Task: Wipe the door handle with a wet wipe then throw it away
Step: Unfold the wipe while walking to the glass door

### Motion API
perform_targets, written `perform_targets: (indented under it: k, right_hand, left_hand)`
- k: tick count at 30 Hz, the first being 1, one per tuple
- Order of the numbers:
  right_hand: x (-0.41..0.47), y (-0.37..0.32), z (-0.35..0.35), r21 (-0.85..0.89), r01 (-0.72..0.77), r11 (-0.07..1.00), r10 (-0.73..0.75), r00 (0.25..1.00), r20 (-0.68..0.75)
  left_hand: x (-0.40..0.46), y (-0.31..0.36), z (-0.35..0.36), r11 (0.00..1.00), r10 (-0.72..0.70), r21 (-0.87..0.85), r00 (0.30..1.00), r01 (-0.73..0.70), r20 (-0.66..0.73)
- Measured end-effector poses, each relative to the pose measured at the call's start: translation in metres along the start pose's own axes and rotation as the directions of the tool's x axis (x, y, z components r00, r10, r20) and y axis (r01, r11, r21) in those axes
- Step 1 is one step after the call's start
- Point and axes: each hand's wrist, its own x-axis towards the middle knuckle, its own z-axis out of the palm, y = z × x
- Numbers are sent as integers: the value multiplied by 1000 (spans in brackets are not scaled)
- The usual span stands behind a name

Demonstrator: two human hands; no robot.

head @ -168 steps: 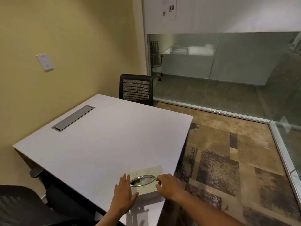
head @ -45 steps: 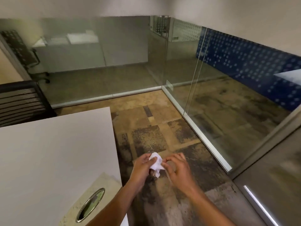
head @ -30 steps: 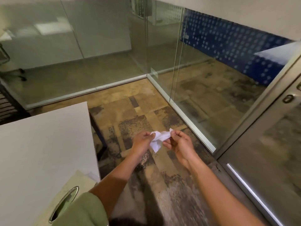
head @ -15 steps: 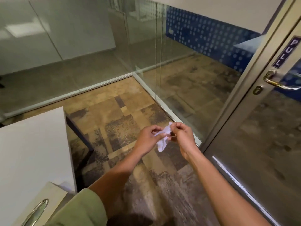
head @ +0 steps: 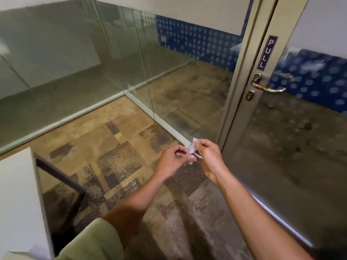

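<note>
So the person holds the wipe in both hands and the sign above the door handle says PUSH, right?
Not quite. In the head view the sign above the door handle says PULL, not PUSH. The rest is right: the left hand and the right hand both hold the wipe.

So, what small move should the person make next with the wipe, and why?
Probably lift the right hand with the wet wipe up to the door handle. Both hands pinch the wipe, the left hand too, well below the handle, which nothing touches yet.
</note>
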Motion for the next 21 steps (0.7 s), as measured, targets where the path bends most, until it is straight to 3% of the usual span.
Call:
perform_targets:
  k: [7,15,21]
  right_hand:
    - [5,-21,-44,10,24,1000,-23,990,-136]
    - [16,-30,-69,-189,67,980,-118,954,-275]
    - [50,-41,-75,-8,88,996,-85,927,-366]
  left_hand:
    - [30,17,40,996,74,43,991,-79,108]
    - [66,28,50,994,-5,-108,995,17,102]
    - [118,36,62,981,9,-193,985,24,170]
